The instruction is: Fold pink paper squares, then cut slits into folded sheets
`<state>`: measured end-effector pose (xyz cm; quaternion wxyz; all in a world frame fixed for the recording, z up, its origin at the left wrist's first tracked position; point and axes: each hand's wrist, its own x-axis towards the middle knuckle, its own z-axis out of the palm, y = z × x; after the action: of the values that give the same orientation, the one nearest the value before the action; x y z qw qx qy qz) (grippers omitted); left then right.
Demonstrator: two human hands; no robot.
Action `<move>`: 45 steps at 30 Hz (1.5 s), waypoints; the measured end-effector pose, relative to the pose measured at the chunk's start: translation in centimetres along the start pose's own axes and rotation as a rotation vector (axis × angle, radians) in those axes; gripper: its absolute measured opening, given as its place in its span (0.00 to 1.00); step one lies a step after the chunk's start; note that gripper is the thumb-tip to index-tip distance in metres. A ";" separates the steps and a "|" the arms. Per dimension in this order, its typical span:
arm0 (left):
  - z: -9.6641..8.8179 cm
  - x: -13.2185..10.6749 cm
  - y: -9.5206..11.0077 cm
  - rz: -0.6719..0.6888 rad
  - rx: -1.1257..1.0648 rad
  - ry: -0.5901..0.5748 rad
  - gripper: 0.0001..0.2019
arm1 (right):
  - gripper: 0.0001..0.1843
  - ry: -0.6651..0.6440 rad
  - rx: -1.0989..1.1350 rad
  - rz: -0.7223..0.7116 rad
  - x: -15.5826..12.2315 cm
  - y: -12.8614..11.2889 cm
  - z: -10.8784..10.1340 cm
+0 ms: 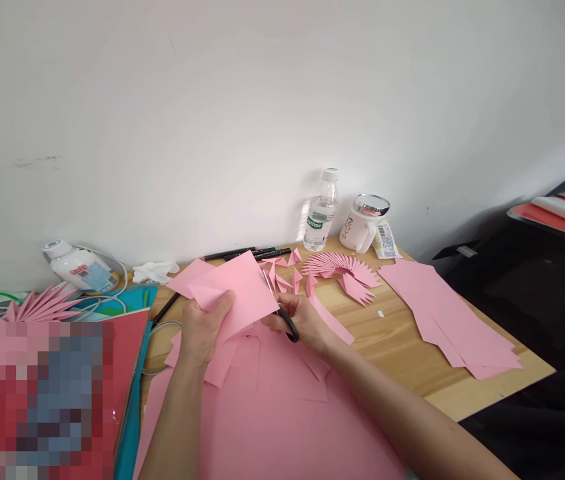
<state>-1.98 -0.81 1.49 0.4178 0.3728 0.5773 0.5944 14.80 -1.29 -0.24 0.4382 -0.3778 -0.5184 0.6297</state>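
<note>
My left hand grips a pink paper sheet and holds it up above the table. My right hand is closed on black-handled scissors, whose blades run up along the sheet's right edge. Under both hands lie large pink sheets and cut pink pieces. Small folded pink triangles and a fan of joined folded pieces rest just beyond the hands.
A wooden table stands against a white wall. A water bottle, a white mug, black markers and a stack of pink strips sit on it. A white bottle and red book lie left.
</note>
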 end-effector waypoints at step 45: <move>-0.6 0.4 -0.1 -0.083 -0.254 -0.138 0.20 | 0.19 -0.009 0.390 -0.015 0.4 0.3 -0.3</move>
<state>-2.71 -0.63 1.32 0.5245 0.3328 0.4820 0.6179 14.89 -0.88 -0.60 0.5054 -0.2791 -0.3910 0.7168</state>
